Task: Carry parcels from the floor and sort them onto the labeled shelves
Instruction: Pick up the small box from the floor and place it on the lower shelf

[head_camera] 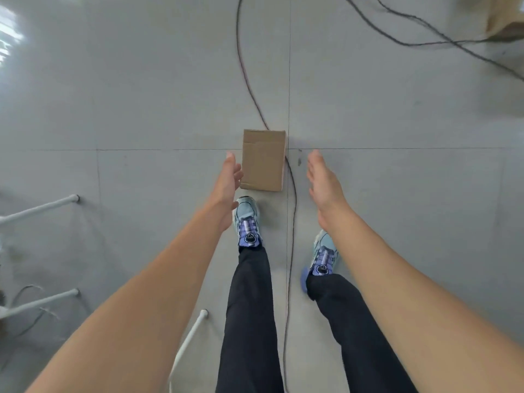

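A brown cardboard box (pixel 263 160) lies flat on the grey tiled floor (pixel 141 109), at 12 o'clock from the 2 blue shoes. The left hand (pixel 228 182) reaches out beside the box's 9 o'clock edge, fingers spread, holding nothing. The right hand (pixel 323 182) is at 3 o'clock, apart from it, palm spread and empty. A dark cable (pixel 292 194) runs past the box's right side.

Grey tiled floor (pixel 141 109) w/ dark cables (pixel 246 75), white frame legs (pixel 42 208) at left.
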A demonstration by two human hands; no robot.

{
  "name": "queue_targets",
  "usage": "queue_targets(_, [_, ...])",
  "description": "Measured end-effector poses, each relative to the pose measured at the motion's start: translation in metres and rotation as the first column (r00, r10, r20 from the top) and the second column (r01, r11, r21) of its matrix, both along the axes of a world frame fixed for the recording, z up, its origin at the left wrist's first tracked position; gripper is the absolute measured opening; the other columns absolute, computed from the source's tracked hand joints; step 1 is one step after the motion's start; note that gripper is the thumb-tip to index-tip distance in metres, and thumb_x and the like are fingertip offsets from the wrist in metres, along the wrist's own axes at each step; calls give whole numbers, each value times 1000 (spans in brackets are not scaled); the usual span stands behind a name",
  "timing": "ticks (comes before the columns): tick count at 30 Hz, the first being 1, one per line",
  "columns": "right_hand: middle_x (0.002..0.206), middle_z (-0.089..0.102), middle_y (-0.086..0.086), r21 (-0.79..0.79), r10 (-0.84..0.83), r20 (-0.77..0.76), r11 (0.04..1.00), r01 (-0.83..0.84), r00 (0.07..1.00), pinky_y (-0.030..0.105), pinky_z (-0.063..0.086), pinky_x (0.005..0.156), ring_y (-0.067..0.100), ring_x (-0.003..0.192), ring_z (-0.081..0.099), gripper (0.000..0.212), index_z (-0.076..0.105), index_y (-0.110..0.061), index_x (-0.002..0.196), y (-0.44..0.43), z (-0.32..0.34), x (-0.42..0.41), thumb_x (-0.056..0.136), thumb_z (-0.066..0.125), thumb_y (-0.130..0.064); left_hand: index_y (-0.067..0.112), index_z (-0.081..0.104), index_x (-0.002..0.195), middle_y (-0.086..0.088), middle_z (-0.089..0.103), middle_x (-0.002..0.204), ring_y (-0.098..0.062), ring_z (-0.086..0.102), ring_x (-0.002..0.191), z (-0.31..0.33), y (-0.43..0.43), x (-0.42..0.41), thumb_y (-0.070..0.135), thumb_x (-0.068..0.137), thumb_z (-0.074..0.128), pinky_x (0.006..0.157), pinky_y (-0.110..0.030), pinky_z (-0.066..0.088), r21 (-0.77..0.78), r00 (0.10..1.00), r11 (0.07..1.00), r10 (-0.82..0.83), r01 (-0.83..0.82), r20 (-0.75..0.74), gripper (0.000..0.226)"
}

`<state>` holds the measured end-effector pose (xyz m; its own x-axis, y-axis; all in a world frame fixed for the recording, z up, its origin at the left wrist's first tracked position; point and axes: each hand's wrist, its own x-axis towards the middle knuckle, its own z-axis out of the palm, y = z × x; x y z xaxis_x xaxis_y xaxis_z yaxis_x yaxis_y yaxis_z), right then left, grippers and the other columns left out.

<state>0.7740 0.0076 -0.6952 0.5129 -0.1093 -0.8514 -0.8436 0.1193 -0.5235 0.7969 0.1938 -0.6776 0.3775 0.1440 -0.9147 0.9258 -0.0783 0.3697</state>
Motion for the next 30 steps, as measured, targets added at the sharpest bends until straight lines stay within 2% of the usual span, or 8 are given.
queue_targets(5, [168,29,-2,-49,-9,-61,999,6,998,41,21,125,16,154,27,72,35,-23,158,26,-97,13,101,30,-67,24,35,165,7,34,172,-16,28,158,-106,27,22,66,106,26,128,-52,16,-19,996,998,-66,65,-56,72])
queue_targets(14, [167,32,-1,-63,-90,-149,995,82,985,42,19,126,18,155,26,74,38,-20,157,41,-235,45,102,24,-67,27,30,166,9,29,173,-15,27,159,-248,47,58,66,106,25,128,-52,18,-26,990,994,-104,102,-95,72])
queue_targets(18, [160,43,-1,-28,-89,-143,996,86,986,34,23,120,15,150,34,71,44,-20,153,45,-266,54,104,17,-64,37,51,153,14,50,159,-10,44,146,-287,45,68,74,100,24,125,-53,24,-93,990,990,-110,101,-89,70])
queue_targets(21, [138,64,-5,22,-106,-142,994,110,984,23,42,93,10,123,58,72,60,-24,140,50,-277,57,103,15,-67,39,63,140,17,61,146,-7,53,130,-296,44,68,75,101,18,116,-49,36,-132,992,987,-99,88,-79,70])
queue_targets(24, [105,71,-11,28,-146,-137,988,151,980,20,45,69,0,89,64,67,69,-26,118,51,-268,56,103,16,-66,38,64,141,15,63,145,-7,56,127,-286,43,66,74,101,17,107,-45,43,-156,996,987,-57,45,-71,71])
queue_targets(26, [111,72,-9,27,-186,-121,981,190,975,23,48,76,0,96,66,64,70,-28,104,48,-249,53,104,18,-65,39,58,147,16,60,150,-9,52,138,-267,45,63,78,98,19,109,-46,41,-170,998,985,-39,31,-45,74])
queue_targets(29, [125,73,8,26,-217,-69,975,219,974,32,45,92,20,116,68,68,73,-20,102,37,-204,48,104,20,-63,38,53,153,16,57,154,-11,49,143,-221,47,60,83,91,24,107,-46,43,-189,1000,982,-13,13,-1,82])
queue_targets(30, [121,74,4,33,-218,-48,975,219,975,33,45,94,18,114,67,66,72,-23,100,34,-181,48,105,20,-62,37,50,155,15,56,155,-12,49,145,-202,47,59,85,87,25,109,-47,42,-200,1000,980,-4,8,16,87])
